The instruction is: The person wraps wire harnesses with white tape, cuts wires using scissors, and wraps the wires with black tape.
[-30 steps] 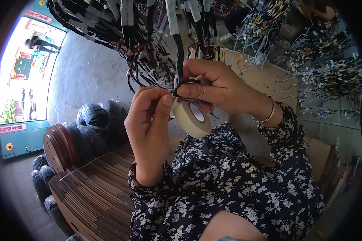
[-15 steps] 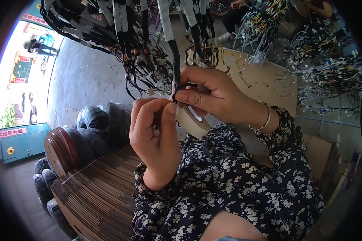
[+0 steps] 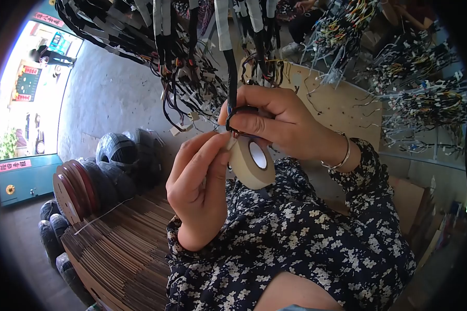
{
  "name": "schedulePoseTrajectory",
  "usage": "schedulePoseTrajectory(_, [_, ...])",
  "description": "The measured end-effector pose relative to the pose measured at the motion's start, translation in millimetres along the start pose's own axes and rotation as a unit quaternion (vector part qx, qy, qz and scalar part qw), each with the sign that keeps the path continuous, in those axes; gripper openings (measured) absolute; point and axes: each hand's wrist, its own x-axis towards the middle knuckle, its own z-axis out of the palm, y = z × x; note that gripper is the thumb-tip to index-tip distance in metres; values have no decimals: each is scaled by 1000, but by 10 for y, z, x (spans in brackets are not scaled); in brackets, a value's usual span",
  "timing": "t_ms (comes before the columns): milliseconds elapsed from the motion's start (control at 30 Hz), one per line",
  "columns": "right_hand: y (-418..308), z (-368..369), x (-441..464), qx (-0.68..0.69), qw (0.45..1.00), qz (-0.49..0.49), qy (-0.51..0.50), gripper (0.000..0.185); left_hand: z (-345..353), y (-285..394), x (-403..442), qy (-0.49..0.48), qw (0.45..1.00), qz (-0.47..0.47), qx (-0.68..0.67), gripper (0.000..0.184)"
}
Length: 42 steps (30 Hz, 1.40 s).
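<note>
the right hand (image 3: pixel 275 124) clamps its fingers on the black cable (image 3: pixel 232 78); the left hand (image 3: pixel 198 184) pinches its fingers on the end of the tape roll (image 3: pixel 246 168). advised: cable steady, pull even.

Open doorway (image 3: pixel 49 111) at left glares with daylight; teal door panel (image 3: pixel 44 181) near left carries pink strip (image 3: pixel 11 166); grey floor (image 3: pixel 109 88) looks scuffed; tan board (image 3: pixel 342 111) far right.

1. The right hand (image 3: pixel 284 122) has most of its lower fingers hidden behind its thumb.
2. The black cable (image 3: pixel 232 78) it grips runs up out of my sight.
3. Floral clothing (image 3: pixel 296 228) covers the cardboard stack (image 3: pixel 119 243) along its right edge.
4. I can't read the pink strip (image 3: pixel 13 166) from here.
</note>
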Motion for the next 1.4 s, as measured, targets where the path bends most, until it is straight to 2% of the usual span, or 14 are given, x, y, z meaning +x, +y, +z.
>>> schedulePoseTrajectory(200, [-95, -80, 1, -11, 996, 73, -52, 26, -57, -57, 57, -42, 995, 78, 51, 20])
schedulePoseTrajectory(300, [-162, -89, 2, -7, 991, 109, -72, 29, -132, -175, 150, -88, 974, 189, 91, 28])
schedulePoseTrajectory(400, [-221, -86, -11, -4, 988, 135, -70, 30, -197, -165, 202, -133, 958, 238, 92, 35])
schedulePoseTrajectory(500, [-276, -75, -14, -28, 987, 151, -57, 31, -162, -148, 154, -131, 963, 214, 100, 40])
schedulePoseTrajectory(633, [-303, -61, -24, -62, 988, 134, -34, 31, -53, -393, 103, -62, 924, 328, 184, 44])
schedulePoseTrajectory(733, [-482, -86, -4, -77, 973, 199, -84, 28, -15, -488, 102, -17, 907, 380, 180, 45])
schedulePoseTrajectory(833, [-493, -57, -31, -68, 979, 181, -65, 29, 1, -494, 115, -18, 926, 355, 129, 46])
schedulePoseTrajectory(1033, [-433, -102, -56, -15, 980, 184, -75, 27, -62, -390, 147, -59, 923, 356, 133, 50])
schedulePoseTrajectory(1133, [-432, -122, -70, 29, 977, 203, -65, 27, -35, -414, 90, -92, 929, 323, 159, 52])
schedulePoseTrajectory(1267, [-430, -91, -84, 67, 972, 221, -47, 27, 107, -554, -79, -59, 887, 346, 302, 41])
schedulePoseTrajectory(1400, [-381, -52, -119, 125, 970, 204, -52, 24, 320, -623, -178, -41, 880, 358, 309, 37])
